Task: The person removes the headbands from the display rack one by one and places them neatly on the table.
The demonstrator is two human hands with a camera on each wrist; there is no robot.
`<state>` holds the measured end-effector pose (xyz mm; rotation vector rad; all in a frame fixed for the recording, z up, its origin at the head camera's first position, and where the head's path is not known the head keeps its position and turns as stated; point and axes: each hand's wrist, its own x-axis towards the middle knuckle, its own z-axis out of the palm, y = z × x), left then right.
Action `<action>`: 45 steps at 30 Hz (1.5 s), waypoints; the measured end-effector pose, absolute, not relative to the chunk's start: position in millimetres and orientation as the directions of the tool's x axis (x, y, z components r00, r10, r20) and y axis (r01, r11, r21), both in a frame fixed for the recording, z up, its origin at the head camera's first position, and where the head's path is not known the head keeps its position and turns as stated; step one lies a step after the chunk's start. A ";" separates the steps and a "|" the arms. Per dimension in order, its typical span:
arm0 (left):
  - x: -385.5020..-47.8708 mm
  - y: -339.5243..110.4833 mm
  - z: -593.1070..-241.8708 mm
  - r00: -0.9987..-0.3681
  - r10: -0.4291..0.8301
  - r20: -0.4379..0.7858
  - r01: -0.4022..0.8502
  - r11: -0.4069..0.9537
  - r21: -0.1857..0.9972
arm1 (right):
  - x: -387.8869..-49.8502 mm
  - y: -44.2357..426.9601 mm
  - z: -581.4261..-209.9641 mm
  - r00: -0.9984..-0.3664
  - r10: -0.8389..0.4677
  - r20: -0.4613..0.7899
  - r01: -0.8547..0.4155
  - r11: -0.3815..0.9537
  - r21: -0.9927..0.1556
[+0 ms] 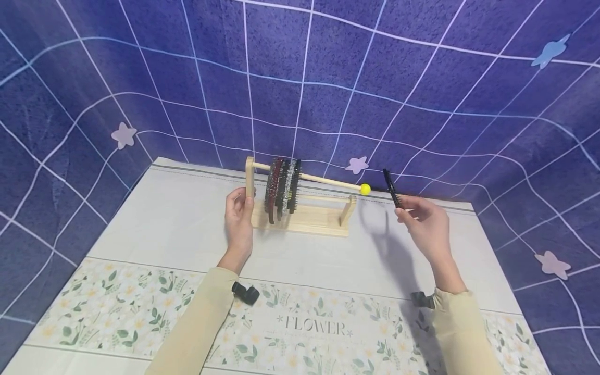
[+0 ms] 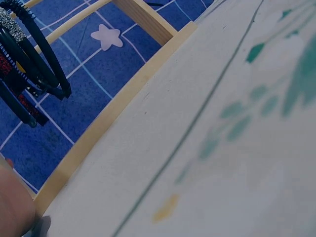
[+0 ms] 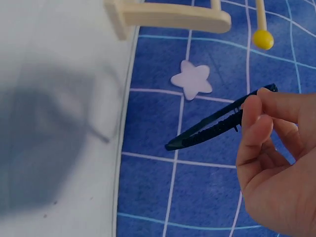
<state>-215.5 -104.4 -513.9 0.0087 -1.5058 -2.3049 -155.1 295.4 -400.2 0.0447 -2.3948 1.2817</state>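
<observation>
Where the tall left post (image 1: pixel 250 174) of a pale wooden stand (image 1: pixel 319 221) rises, the person's left hand (image 1: pixel 238 216) grips it, the thumb in front and the fingers curled behind. Just right of this post, a cluster of dark red, black and glittering silver headbands (image 1: pixel 283 187) hangs side by side on a light wooden upper rod (image 1: pixel 330 182). The rod runs rightward to a round yellow ball (image 1: pixel 365 189) at its free end. Below, a thin wooden lower rod (image 1: pixel 323 197) meets the short right post (image 1: pixel 348 210). Farther right, apart from the ball, the right hand (image 1: pixel 426 224) pinches a narrow, curved black headband (image 1: pixel 391 185) between thumb and fingers, raised above the white, flower-printed table (image 1: pixel 178 208), before a blue cloth backdrop (image 1: pixel 272 94) with pale grid lines.
</observation>
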 end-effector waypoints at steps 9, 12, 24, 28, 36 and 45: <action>-215.7 -104.4 -514.3 -0.923 -0.322 0.209 0.322 -0.352 0.879 | -151.2 305.1 -412.4 -0.926 0.153 0.345 -0.199 0.579 -0.791; -215.7 -104.8 -515.1 -0.922 -0.326 0.208 0.322 -0.351 0.879 | -150.7 307.8 -416.0 -0.929 0.160 0.334 -0.180 0.593 -0.785; -214.2 -105.0 -514.9 -0.923 -0.323 0.208 0.321 -0.352 0.879 | -149.9 318.8 -435.0 -0.948 0.153 0.279 -0.112 0.658 -0.744; -214.5 -105.3 -515.0 -0.924 -0.320 0.208 0.319 -0.350 0.881 | -150.9 322.7 -440.7 -0.950 0.102 0.294 -0.163 0.641 -0.750; -214.6 -105.0 -515.1 -0.923 -0.313 0.224 0.330 -0.348 0.877 | -152.6 327.2 -447.9 -0.965 0.002 0.261 -0.199 0.644 -0.739; -215.8 -104.7 -515.2 -0.922 -0.314 0.226 0.333 -0.345 0.878 | -160.3 330.4 -457.3 -0.978 -0.034 0.205 -0.168 0.708 -0.686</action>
